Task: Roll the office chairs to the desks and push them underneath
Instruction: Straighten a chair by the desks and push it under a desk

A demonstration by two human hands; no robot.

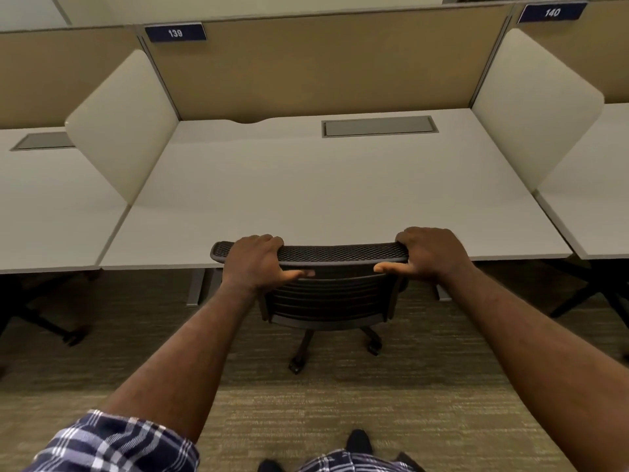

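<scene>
Plaid sleeve (112, 444) nearest. Both hands, left hand (253, 260) and right hand (430, 253), curled over office chair (326, 294) top rail at desk (306, 199). Probably rolls easily on casters; best held there.

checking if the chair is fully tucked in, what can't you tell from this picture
Head view only:
- Seat and armrests of the office chair: hidden by its own backrest and the desk edge, so how far it sits underneath is unclear.
- Front casters: hidden under the desk.
- Fingertips of the left hand and right hand: curled over the backrest top, out of sight.
- Chair at the neighbouring right desk: only dark legs show, cut off by the edge.
</scene>
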